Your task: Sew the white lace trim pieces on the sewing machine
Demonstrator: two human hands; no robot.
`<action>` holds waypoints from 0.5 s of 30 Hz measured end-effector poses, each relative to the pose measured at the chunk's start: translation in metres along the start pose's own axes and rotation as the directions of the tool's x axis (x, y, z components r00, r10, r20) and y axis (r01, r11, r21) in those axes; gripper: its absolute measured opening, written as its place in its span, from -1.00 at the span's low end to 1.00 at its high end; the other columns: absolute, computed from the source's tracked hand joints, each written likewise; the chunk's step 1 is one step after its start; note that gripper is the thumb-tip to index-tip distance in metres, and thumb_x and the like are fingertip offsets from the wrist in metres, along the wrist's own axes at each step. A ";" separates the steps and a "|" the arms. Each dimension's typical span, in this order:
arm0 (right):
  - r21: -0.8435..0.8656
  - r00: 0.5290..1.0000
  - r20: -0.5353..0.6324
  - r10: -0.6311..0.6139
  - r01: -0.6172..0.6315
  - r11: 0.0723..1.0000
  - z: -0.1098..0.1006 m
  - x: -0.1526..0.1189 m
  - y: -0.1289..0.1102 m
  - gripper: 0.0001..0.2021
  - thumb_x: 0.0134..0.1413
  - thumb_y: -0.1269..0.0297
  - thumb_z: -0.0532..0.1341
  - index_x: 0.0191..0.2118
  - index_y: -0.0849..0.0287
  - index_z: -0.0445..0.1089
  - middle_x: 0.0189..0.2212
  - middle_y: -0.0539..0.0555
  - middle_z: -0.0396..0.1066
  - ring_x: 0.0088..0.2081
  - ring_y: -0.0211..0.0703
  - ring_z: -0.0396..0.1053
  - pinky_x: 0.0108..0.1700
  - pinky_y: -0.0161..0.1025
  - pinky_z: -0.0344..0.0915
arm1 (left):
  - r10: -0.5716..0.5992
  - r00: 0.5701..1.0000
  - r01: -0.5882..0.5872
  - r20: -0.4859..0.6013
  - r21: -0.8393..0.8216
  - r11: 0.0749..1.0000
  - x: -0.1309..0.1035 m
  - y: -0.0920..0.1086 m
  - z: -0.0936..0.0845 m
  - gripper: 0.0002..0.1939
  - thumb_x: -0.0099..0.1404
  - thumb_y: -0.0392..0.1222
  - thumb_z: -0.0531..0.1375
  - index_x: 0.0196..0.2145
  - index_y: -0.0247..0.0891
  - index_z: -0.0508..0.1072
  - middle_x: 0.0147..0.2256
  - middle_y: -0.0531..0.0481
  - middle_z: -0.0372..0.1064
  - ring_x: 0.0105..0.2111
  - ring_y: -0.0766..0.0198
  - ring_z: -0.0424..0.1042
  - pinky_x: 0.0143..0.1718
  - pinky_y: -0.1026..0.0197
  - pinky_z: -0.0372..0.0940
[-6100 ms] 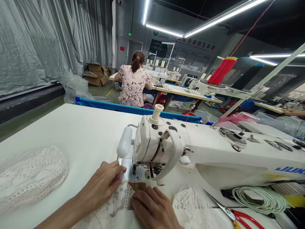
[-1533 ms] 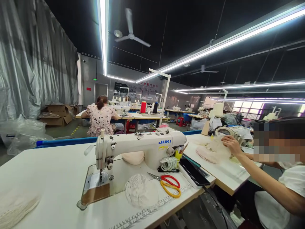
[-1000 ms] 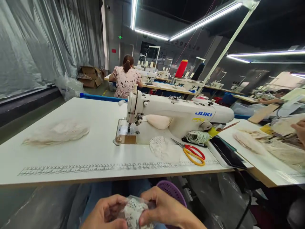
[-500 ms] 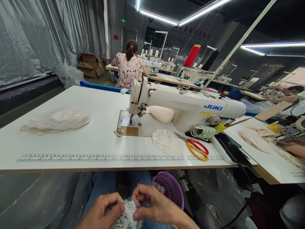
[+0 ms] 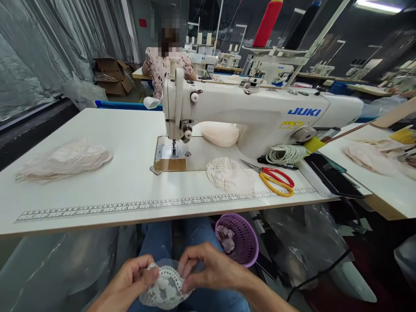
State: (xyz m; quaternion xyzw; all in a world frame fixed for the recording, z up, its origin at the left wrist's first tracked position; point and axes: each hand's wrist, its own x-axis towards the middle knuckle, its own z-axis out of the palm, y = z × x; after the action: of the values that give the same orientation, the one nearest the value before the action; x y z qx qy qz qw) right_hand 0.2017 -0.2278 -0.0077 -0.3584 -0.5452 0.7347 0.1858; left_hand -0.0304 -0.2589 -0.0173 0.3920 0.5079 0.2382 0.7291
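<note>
A piece of white lace (image 5: 165,288) is held above my lap, below the table's front edge. My left hand (image 5: 131,279) pinches its left side between thumb and fingers. On the right side, my right hand (image 5: 204,268) grips the lace edge with thumb and fingertips. Sheer fabric shows behind the lace's upper edge. On the white table (image 5: 130,190), a stack of lace pieces (image 5: 68,160) lies at the left, and another lace piece (image 5: 229,175) lies in front of the sewing machine (image 5: 227,104).
Scissors with red and yellow handles (image 5: 276,180) lie beside a coil of pale cord (image 5: 284,154). A dark phone-like slab (image 5: 331,175) is at the table's right. Below stands a purple basket (image 5: 245,240) with scraps. A person (image 5: 157,69) sits ahead.
The camera view has tilted down and shifted. The lace between my hands is spread wider, showing more of its pattern, and my hands are slightly farther apart.
</note>
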 end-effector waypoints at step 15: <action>-0.028 0.986 0.114 -0.122 0.126 0.992 -0.006 0.006 0.014 -0.56 -0.31 -0.06 0.41 -0.42 0.26 0.49 -0.58 -0.10 0.24 -0.53 -0.40 0.13 -0.53 -0.45 0.04 | -0.079 0.997 0.081 -0.023 0.119 0.990 0.003 -0.001 0.007 -0.45 -0.04 0.29 0.30 -0.53 -0.36 0.46 -0.66 0.07 0.18 -0.62 0.43 0.02 -0.56 0.35 -0.09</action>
State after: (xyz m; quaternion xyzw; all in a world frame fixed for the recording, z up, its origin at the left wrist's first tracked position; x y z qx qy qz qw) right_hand 0.2036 -0.2251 -0.0237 -0.2852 -0.5890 0.7308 0.1938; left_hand -0.0227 -0.2597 -0.0181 0.4123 0.5433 0.1816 0.7084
